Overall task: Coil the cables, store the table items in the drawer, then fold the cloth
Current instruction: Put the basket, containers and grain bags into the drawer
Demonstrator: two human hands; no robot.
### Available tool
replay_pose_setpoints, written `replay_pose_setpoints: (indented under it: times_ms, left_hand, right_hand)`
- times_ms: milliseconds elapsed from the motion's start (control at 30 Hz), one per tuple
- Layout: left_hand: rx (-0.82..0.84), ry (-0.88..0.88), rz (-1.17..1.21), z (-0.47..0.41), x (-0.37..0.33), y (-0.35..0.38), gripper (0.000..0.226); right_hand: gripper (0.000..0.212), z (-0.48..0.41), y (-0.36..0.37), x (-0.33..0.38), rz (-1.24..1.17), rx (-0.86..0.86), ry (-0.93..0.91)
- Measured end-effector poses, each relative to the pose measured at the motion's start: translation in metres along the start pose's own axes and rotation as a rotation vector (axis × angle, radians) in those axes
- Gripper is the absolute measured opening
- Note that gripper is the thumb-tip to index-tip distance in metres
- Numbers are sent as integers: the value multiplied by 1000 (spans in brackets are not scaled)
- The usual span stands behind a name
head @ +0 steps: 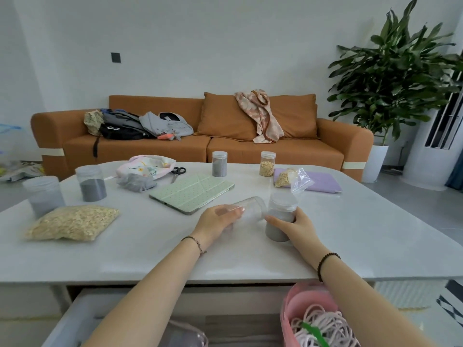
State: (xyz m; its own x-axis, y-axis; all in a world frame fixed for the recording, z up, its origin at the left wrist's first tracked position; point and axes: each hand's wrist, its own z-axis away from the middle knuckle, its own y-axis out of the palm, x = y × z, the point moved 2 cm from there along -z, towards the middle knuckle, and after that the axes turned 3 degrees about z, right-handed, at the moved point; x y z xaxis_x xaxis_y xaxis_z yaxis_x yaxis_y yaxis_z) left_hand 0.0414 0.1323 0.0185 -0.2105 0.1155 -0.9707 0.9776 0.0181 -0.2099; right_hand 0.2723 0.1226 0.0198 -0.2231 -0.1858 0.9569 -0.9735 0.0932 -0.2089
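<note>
while the drawer (pixel 75 316) stood open under the near edge of the table (pixel 350 234), the left hand (pixel 218 220) curled round a tipped empty jar (pixel 250 205) and the right hand (pixel 300 227) gripped a lidded grey-filled jar (pixel 281 206), likely to stow the 2.

Six jars (pixel 91 182), two oat bags (pixel 72 222), two tablet cases (pixel 191 192), one pair of scissors (pixel 178 171).

We are looking into a home living room: an orange sofa (pixel 275 149) is standing against a white wall (pixel 200 46), bags (pixel 130 126) and a scarf (pixel 263 116) are lying on it, a tall potted plant (pixel 395 78) is growing in the corner, and a low white counter (pixel 350 221) is sitting before us.
</note>
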Motion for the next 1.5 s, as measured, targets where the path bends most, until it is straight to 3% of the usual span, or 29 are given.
replay_pose_setpoints:
  times_ms: [100, 167, 300, 433, 533, 667, 800, 900, 1033, 1200, 1500]
  left_hand:
    - [128, 14, -97, 25, 0, 0, 80]
    - [225, 23, -223, 49, -6, 5, 92]
    - [202, 120, -261, 93, -19, -1, 108]
    - [297, 139, -138, 154, -27, -20, 99]
    - [339, 72, -109, 184, -5, -28, 77]
    - [367, 14, -137, 199, 25, -36, 67]
    - [359, 74, -432, 201, 32, -35, 70]
    - [487, 35, -643, 204, 33, -23, 72]
    - [601, -2, -735, 206, 32, -4, 68]
    - [659, 17, -756, 201, 34, 12, 73]
    - [757, 57, -793, 203, 39, 19, 76]
  right_hand:
    - [47, 27, 4, 8, -24, -32, -16]
    - [54, 50, 12, 16, -29, -26, -39]
    - [61, 100, 23, 38, 5, 58, -153]
    - [58, 137, 18, 63, -17, 211, -234]
    - [53, 156, 17, 66, 112, 360, -311]
    - [57, 170, 21, 56, 501, 581, -365]
    - [74, 182, 31, 40, 1088, 715, -487]
    - [69, 185, 38, 27, 1298, 789, -575]
    - [62, 185, 33, 21, 1376, 851, -513]
    - [50, 184, 26, 8, 1408, 809, -593]
    - [51, 184, 24, 6, 1434, 853, -613]
